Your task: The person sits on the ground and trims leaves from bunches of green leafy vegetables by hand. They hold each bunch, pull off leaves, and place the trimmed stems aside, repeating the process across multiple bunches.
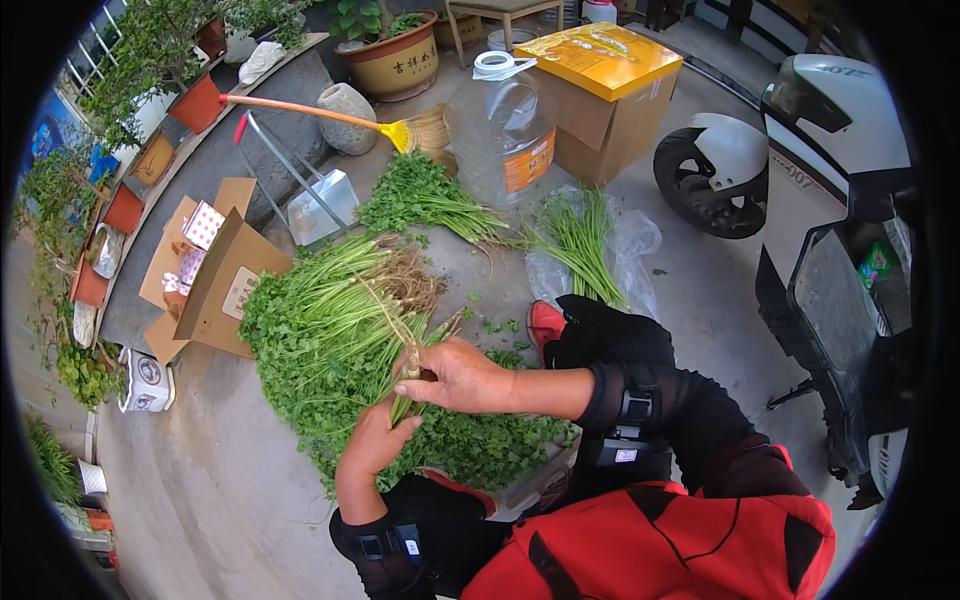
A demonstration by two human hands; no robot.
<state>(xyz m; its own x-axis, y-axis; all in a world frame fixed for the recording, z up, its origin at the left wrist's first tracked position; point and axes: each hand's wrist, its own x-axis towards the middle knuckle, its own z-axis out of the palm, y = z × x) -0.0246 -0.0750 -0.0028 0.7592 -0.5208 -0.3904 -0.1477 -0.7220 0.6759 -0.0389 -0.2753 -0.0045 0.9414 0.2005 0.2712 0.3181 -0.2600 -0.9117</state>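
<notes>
My left hand (379, 442) is closed around the green stalks of a leafy celery-like plant, low over the big heap. Just above it my right hand (450, 375) grips the same plant (411, 356) near its pale root end. Under both hands spreads a large heap of leafy green stalks (322, 337), with brown roots (409, 281) bunched at its upper edge. Beyond it lies a smaller leafy bunch (420, 199). A bundle of trimmed-looking green stalks (577, 240) rests on a clear plastic bag (641, 232) beside my red shoe (546, 324).
An open cardboard box (225, 300) stands left of the heap. Behind are a metal dustpan (322, 206), a broom (420, 131), a large clear plastic jug (499, 135) and a cardboard box with an orange lid (615, 105). A white scooter (810, 180) stands at the right.
</notes>
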